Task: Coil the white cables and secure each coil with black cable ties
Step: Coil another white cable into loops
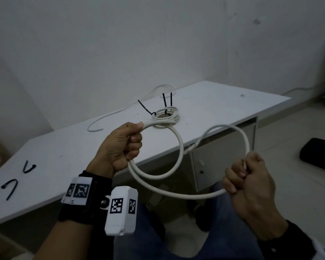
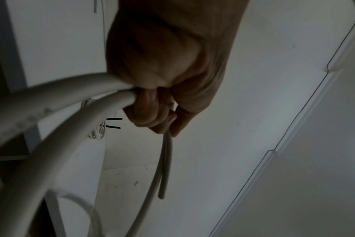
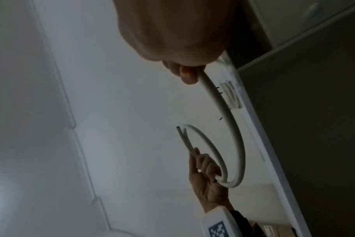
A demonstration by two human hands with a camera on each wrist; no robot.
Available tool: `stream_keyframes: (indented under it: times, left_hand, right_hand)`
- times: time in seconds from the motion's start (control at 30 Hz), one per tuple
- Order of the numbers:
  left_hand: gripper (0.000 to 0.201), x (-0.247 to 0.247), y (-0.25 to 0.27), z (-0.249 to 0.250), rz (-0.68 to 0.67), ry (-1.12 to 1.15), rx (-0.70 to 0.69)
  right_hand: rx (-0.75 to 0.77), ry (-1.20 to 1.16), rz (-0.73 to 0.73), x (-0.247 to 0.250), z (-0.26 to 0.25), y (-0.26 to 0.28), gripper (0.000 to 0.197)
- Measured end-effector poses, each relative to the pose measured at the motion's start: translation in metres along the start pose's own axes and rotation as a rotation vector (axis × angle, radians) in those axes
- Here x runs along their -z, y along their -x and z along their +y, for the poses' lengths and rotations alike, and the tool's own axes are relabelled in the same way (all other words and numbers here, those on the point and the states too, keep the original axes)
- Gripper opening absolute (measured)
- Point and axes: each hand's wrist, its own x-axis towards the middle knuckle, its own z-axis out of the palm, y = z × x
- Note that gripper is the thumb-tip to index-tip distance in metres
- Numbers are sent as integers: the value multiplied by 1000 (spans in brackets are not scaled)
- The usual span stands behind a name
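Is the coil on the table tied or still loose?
Tied. Three black ties wrap the coil lying on the table, their tails sticking up.

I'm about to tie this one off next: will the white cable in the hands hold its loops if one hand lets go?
Probably not. The white cable holds wide, smooth arcs between the left hand and right hand without sagging, so it looks fairly stiff and springy. Released, it would likely open out. The finished coil on the table carries black ties, suggesting it needs restraint.

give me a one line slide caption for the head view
Both hands, left hand and right hand, loop a white cable above the desk beside a tied coil.
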Motion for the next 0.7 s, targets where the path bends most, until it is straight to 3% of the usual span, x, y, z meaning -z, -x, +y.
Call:
stream_keyframes:
  times: [0.17,0.33,0.5,0.7]
  left_hand:
    - [30,2,-6,10,-83,-8,-45]
    - [29,15,-25,27,-95,-86,-85]
    - [30,44,-56,42,-39,-160,-64]
    - [30,75,-115,49,50,-231,3]
  right_hand:
    - [187,141,-197,-32,-18,24,14]
    - [265,524,-543,-86,-14,-33,16]
    - [200,765,-599,-144,29,-108,14]
    - [-28,765,-676,-200,85,-170,13]
